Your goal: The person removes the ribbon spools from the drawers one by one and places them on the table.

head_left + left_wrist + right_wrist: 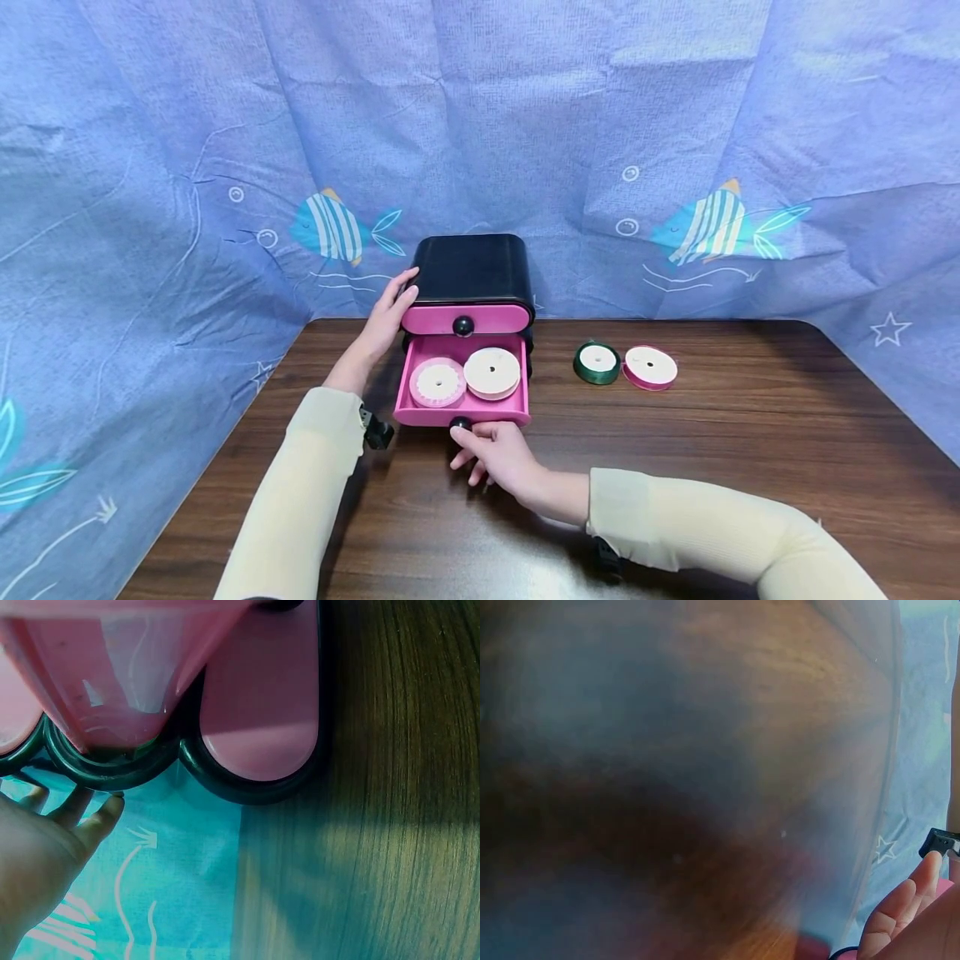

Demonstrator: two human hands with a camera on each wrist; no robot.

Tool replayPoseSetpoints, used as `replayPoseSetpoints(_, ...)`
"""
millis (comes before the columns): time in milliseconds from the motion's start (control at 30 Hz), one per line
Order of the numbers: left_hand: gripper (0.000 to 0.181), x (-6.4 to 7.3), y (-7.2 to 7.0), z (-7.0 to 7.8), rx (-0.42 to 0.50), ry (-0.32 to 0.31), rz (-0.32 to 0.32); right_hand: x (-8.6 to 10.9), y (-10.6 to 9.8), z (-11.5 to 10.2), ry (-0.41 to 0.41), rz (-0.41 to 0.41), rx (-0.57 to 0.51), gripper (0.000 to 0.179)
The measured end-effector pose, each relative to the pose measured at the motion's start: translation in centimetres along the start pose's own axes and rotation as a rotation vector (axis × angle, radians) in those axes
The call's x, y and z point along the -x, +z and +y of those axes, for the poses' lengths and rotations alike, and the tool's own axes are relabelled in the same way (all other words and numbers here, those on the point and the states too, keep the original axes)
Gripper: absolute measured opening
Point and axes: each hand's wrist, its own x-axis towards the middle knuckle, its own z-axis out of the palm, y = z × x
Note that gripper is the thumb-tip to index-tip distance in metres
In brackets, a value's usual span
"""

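Observation:
A small black cabinet with pink drawers stands at the back of the table. My left hand rests against its upper left side, fingers extended; the left wrist view shows the fingertips at the black rim. One lower pink drawer is pulled out. Inside it, a pink-edged ribbon spool lies beside a cream ribbon spool. My right hand pinches this drawer's black knob, partly covering it. Above, the top drawer is closed. Only part of the right hand shows in the right wrist view.
Right of the cabinet, a green ribbon spool and a magenta-edged ribbon spool lie close together on the brown wooden table. A blue fish-print cloth hangs behind the table and along its left side.

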Motion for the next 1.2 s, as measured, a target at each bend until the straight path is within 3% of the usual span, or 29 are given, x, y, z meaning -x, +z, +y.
replayPoseSetpoints(433, 0.052, 0.0, 0.0, 0.0, -0.012, 0.009, 0.001, 1.4, -0.6, 0.1, -0.007, -0.039, 0.001, 0.039)
replayPoseSetpoints(667, 0.053, 0.1, 0.0, 0.0, -0.013, 0.001, -0.002, 2.4, -1.4, -1.4, -0.038, -0.055, 0.004, 0.037)
replayPoseSetpoints(867, 0.053, 0.1, 0.0, 0.0, -0.008, -0.003, -0.002, 1.9, -3.6, -3.3, -0.124, -0.039, 0.033, 0.032)
replayPoseSetpoints(1200, 0.052, 0.1, 0.1, 0.0, -0.001, 0.007, 0.004, -1.0, -8.6, -5.4, -0.353, 0.108, 0.132, 0.022)
